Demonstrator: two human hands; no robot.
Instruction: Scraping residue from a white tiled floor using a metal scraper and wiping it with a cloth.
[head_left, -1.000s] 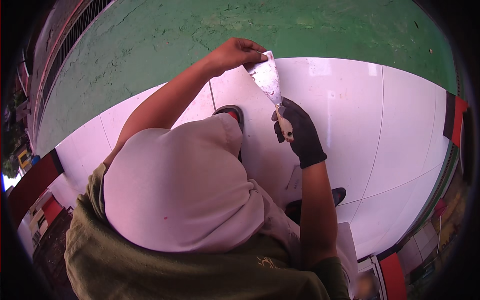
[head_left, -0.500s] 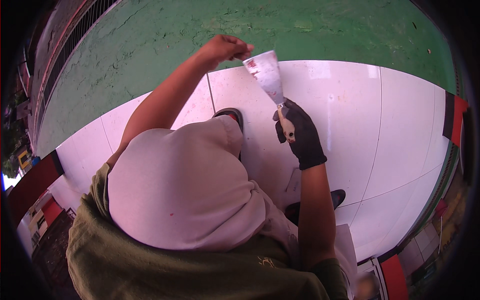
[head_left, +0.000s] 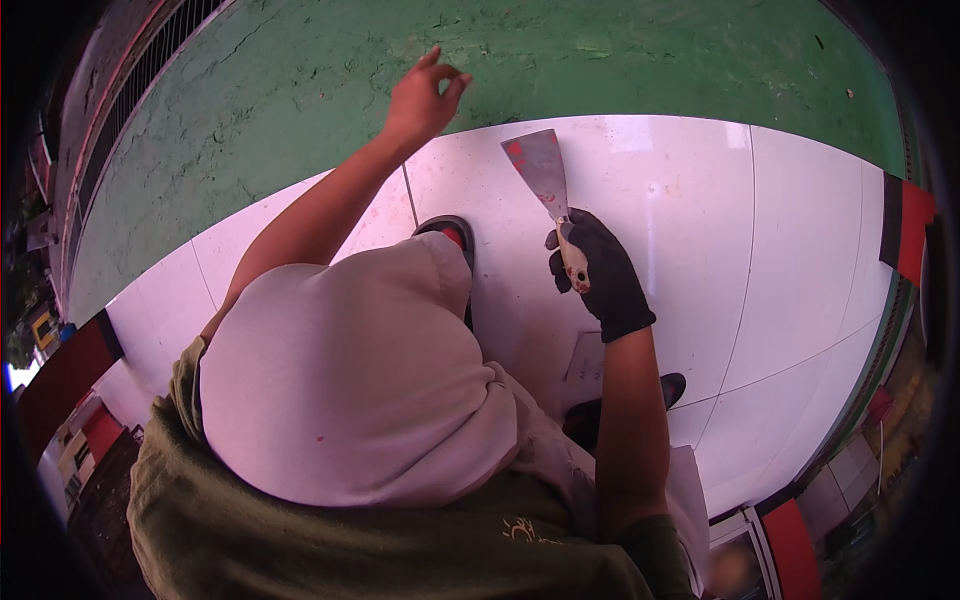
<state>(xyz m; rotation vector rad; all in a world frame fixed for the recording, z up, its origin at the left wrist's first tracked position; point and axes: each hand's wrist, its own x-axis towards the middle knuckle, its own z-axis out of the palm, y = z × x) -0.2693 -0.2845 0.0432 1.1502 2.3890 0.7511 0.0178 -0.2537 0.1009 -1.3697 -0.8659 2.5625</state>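
Note:
A putty knife (head_left: 542, 172) with a broad metal blade and a pale wooden handle is held in my right hand (head_left: 606, 278), which wears a black glove. Its blade points away from me and bears red paint spots near the wide edge. The fingers of this hand are wrapped round the handle, whose end hole shows. My bare left hand (head_left: 422, 98) is raised to the left of the blade, apart from it, over the green surface. Its index finger is stretched out, the thumb stands off, and nothing shows between them.
White glossy tiles (head_left: 690, 230) lie below my hands, bordered by a cracked green-painted surface (head_left: 620, 60) beyond. Dark shoes (head_left: 673, 388) are on my feet. A thin rectangular outline with faint marks (head_left: 582, 358) is on the tiles. Red and black blocks (head_left: 908, 232) edge the right side.
My left hand has moved from the corner of the blade up and to the left, and its fingers have spread. The putty knife has tilted and dropped slightly, still in my right hand.

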